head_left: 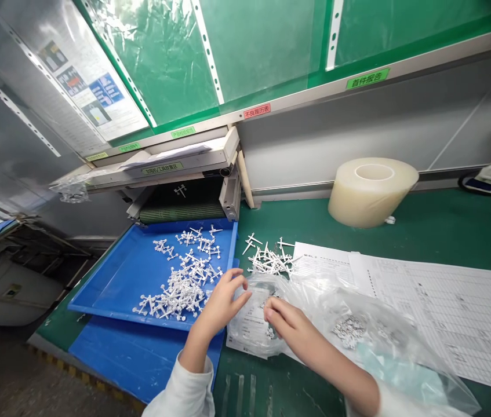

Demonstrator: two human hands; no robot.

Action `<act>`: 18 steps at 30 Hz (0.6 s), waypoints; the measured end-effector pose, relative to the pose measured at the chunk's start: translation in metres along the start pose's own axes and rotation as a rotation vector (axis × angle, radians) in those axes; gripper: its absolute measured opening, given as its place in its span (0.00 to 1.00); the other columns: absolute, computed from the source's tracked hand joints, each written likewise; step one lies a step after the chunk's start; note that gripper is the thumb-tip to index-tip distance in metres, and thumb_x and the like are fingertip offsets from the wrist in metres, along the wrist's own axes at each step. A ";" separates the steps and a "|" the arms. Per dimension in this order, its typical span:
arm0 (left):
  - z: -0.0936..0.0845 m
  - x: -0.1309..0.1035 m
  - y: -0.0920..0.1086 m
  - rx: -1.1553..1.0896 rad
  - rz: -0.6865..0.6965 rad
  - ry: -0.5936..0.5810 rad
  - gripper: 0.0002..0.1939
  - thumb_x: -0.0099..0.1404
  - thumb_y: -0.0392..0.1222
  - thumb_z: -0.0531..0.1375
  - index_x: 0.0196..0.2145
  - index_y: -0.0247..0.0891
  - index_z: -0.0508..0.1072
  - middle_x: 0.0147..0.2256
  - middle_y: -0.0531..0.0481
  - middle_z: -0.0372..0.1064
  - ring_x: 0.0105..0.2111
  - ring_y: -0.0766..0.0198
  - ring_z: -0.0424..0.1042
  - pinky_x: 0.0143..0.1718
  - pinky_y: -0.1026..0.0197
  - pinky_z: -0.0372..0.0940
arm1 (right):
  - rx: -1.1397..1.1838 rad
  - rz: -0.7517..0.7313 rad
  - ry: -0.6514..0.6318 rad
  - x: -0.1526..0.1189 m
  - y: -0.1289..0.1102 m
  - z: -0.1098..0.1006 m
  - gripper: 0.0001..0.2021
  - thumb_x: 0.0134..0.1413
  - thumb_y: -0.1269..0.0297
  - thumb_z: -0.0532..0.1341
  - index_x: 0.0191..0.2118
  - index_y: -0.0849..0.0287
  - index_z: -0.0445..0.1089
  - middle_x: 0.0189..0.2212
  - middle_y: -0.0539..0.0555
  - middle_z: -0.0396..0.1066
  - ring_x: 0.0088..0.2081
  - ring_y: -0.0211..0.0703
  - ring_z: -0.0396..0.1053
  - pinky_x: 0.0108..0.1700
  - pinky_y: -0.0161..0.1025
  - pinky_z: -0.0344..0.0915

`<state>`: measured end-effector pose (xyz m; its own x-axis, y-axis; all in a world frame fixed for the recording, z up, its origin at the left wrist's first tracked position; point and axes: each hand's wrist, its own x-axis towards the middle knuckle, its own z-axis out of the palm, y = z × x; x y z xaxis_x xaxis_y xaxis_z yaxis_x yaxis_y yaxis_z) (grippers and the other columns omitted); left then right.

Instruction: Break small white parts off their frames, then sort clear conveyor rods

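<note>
A sleeve is nearest; left grip is open, right grip I can't tell; bag looks soft, best pinched by its rim.

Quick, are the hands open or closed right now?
Left hand: open, nothing seen in it.
Right hand: curled over the clear bag; can't tell what's inside.

A green-topped workbench stands against a grey wall
</note>
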<state>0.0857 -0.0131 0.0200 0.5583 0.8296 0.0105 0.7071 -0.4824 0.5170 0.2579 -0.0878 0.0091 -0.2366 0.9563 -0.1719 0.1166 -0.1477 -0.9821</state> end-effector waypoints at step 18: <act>-0.003 -0.014 0.024 -0.116 0.011 0.103 0.23 0.52 0.21 0.47 0.39 0.38 0.73 0.36 0.48 0.70 0.37 0.61 0.70 0.40 0.61 0.65 | -0.623 0.486 0.567 -0.118 0.090 -0.140 0.36 0.49 0.45 0.52 0.59 0.65 0.53 0.44 0.71 0.69 0.43 0.66 0.70 0.39 0.53 0.66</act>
<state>0.0934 -0.0355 0.0343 0.5141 0.8517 0.1015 0.6430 -0.4610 0.6116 0.4315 -0.1789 -0.0480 0.4528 0.8301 -0.3253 0.6072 -0.5543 -0.5693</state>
